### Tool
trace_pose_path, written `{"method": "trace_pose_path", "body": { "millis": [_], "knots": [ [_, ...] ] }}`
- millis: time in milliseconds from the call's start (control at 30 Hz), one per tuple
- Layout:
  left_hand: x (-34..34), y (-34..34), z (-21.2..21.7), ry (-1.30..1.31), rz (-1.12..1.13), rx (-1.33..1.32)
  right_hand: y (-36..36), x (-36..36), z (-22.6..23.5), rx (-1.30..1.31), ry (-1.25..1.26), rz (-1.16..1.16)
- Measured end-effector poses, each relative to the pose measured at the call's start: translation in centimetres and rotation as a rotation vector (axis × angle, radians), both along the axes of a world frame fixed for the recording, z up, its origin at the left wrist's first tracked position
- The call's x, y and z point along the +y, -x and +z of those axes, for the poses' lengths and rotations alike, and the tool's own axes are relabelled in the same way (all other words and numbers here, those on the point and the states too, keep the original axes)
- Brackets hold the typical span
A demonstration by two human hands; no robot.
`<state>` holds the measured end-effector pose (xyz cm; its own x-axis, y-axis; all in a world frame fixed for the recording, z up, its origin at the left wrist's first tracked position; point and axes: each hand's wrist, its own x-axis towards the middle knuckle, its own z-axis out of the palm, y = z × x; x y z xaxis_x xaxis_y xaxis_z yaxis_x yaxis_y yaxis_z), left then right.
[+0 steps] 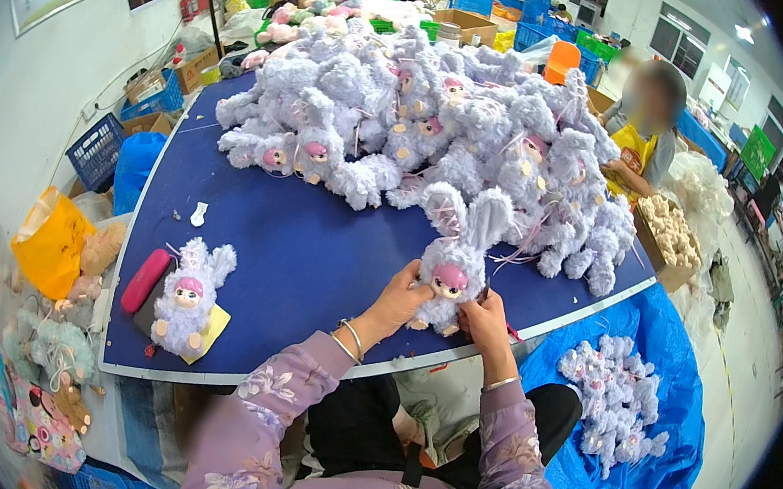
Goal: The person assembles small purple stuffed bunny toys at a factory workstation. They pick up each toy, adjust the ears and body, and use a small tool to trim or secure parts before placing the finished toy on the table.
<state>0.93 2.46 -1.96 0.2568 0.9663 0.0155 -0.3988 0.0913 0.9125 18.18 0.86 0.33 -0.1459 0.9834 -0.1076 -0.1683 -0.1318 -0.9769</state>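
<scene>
A lavender plush bunny (pixel 454 269) with a pink-topped doll face and long upright ears is held upright at the near edge of the blue table (pixel 283 261). My left hand (pixel 400 296) closes on its left side, thumb beside the face. My right hand (pixel 487 321) grips its lower right side. A small dark piece and a red-pink bit show by my right hand; I cannot make out what they are. Behind stands a big heap of matching plush bunnies (pixel 333 83). Another plush bunny (pixel 184 298) lies at the table's left near corner.
Beside that bunny are a pink pouch (pixel 147 280) and a yellow paper (pixel 213 329). Right of my knee, a blue sheet (pixel 666 459) holds several plush bunnies. A co-worker in a yellow apron (pixel 632 154) is at the table's far right, near a carton (pixel 674 267) of beige pieces.
</scene>
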Motion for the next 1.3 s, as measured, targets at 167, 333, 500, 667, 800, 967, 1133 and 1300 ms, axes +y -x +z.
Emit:
{"method": "trace_pose_path", "body": {
  "millis": [167,333,500,667,800,967,1133,1300],
  "knots": [
    [0.3,-0.3,-0.6,-0.121,0.113,0.114,0.1,0.0,-0.3,-0.023,0.006,-0.037],
    [-0.4,-0.7,-0.2,-0.356,0.318,0.402,0.9,-0.3,-0.1,-0.105,-0.133,-0.196],
    [-1.1,-0.4,1.0,-0.480,0.376,0.554,-0.1,0.7,-2.2,-0.044,-0.091,-0.287],
    [-1.4,-0.5,1.1,-0.408,0.297,0.526,-0.1,1.0,-2.2,-0.025,-0.093,-0.242],
    [-1.6,-0.6,1.4,-0.332,0.271,0.434,0.0,0.2,-1.4,0.001,-0.088,-0.176],
    [-0.8,0.0,1.4,-0.303,0.218,0.486,0.3,-0.1,-1.5,-0.121,-0.262,-0.154],
    [0.3,0.4,-0.8,-0.251,0.210,0.438,0.6,-0.6,-1.2,-0.038,-0.179,-0.165],
    [0.3,0.1,-0.2,0.012,0.090,-0.034,0.5,-1.7,-0.2,0.125,-0.091,-0.167]
  ]
}}
